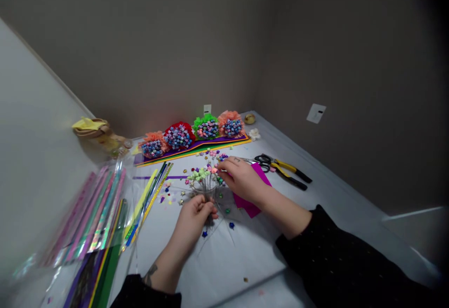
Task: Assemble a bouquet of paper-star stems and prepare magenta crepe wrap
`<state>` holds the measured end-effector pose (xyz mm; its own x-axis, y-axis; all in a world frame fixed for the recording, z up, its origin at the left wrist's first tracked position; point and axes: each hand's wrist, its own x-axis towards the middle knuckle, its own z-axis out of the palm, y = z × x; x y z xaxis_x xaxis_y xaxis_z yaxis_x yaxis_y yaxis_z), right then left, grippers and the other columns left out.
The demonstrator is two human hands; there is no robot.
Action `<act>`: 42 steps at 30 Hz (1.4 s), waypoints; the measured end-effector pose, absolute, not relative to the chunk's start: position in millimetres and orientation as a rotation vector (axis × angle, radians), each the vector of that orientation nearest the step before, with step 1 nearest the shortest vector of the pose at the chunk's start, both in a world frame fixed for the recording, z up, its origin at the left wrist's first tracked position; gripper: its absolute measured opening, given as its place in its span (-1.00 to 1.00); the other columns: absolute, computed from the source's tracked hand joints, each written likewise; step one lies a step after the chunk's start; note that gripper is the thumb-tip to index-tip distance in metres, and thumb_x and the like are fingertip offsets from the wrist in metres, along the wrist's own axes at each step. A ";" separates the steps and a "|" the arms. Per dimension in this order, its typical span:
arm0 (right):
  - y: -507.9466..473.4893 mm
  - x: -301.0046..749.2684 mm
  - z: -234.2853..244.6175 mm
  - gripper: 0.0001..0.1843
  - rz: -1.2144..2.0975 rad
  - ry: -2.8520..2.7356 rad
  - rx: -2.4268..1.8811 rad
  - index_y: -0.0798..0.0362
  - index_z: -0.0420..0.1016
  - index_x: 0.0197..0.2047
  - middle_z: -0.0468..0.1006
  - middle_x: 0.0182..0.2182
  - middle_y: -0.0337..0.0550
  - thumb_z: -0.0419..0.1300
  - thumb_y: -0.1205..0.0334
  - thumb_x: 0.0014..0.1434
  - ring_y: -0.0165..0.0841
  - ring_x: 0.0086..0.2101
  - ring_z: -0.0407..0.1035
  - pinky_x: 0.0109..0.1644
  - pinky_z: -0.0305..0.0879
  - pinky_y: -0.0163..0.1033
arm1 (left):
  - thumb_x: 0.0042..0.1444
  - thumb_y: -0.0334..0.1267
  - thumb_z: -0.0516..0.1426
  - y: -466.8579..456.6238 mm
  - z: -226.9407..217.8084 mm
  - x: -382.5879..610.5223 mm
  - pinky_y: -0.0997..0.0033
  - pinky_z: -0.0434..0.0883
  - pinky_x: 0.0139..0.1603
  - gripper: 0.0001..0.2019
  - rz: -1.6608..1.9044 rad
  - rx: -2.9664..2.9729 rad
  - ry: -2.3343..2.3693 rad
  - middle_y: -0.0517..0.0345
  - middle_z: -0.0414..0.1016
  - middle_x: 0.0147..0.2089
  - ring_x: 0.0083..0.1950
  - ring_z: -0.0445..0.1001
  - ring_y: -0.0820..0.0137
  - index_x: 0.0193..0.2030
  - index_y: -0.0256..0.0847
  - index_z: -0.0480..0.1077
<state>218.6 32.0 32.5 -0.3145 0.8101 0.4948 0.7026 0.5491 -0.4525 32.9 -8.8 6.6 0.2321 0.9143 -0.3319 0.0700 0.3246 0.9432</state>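
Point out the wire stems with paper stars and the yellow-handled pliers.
Wire stems [207, 187], head view, on the bundle's middle.
Yellow-handled pliers [286, 166], head view, on the upper handle.

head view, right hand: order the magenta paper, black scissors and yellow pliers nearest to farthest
1. Magenta paper, partly under the right hand, toward its outer side.
2. Black-handled scissors, just beyond the hand, to the right.
3. Yellow-handled pliers, farther right, past the scissors.

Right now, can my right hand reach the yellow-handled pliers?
Probably yes: the right hand lies close to the yellow-handled pliers, and only the black-handled scissors sit near its path.
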 end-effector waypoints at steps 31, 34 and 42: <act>15.1 208.7 46.6 -0.94 -0.039 -1.889 -1.158 0.07 0.44 -0.27 0.48 -0.34 -0.08 0.18 0.35 0.13 -0.24 -0.24 0.31 -0.16 0.28 -0.13 | -0.08 -0.19 0.16 -8.5 6.6 36.9 0.41 0.43 -0.37 -0.85 0.971 1.234 1.309 0.17 0.45 -0.50 -0.44 0.47 0.37 -0.45 -0.25 0.38; 14.9 208.0 44.4 -0.97 -0.081 -1.870 -1.159 0.06 0.44 -0.31 0.48 -0.37 -0.11 0.19 0.34 0.13 -0.26 -0.25 0.31 -0.16 0.28 -0.14 | -0.08 -0.21 0.17 -8.1 6.9 37.3 0.44 0.41 -0.38 -0.86 0.970 1.226 1.286 0.20 0.44 -0.52 -0.45 0.46 0.40 -0.46 -0.25 0.37; 13.0 206.5 41.1 -0.93 -0.250 -1.776 -1.047 0.04 0.41 -0.30 0.48 -0.38 -0.14 0.18 0.39 0.14 -0.31 -0.29 0.31 -0.17 0.28 -0.16 | -0.10 -0.25 0.21 -10.1 7.3 37.9 0.54 0.31 -0.40 -0.84 0.901 1.039 1.105 0.18 0.49 -0.51 -0.47 0.43 0.48 -0.38 -0.28 0.38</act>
<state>206.5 13.0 41.1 -0.1077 0.5349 0.8380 0.7454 0.6012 -0.2880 37.9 -10.1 7.3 0.2218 0.9409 -0.2561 -0.0615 0.2756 0.9593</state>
